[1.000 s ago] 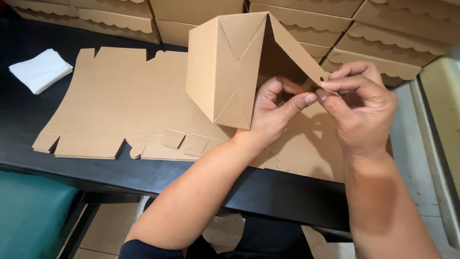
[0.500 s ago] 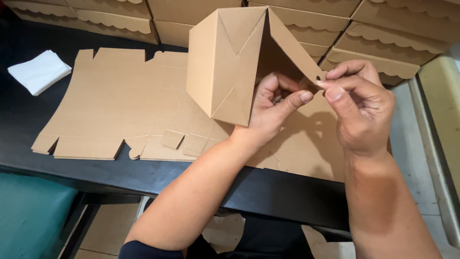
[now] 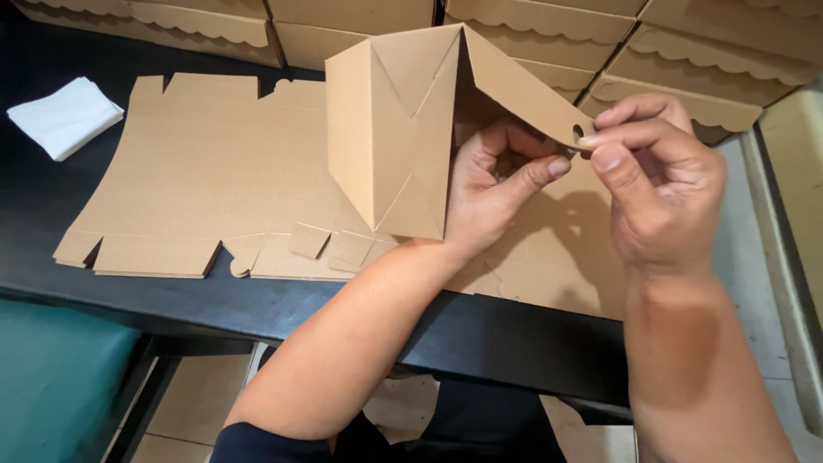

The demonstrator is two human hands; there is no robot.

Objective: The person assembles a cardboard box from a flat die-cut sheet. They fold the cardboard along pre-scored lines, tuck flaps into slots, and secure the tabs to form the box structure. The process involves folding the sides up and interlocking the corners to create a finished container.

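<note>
Black table [image 3: 514, 334]: box [image 3: 394, 129] btwn both grips, flap pinched.

A black surface [image 3: 480, 330] carries the things, its front edge running across the lower part of the view. Directly on it lies a stack of flat brown cardboard blanks [image 3: 197, 184], unfolded, with tabs and notches cut along the near edge. Left of the blanks, near the surface's far left part, sits a folded white cloth [image 3: 64, 116]. Behind the blanks, rows of brown boxes with scalloped flaps [image 3: 531, 17] line the far side
</note>
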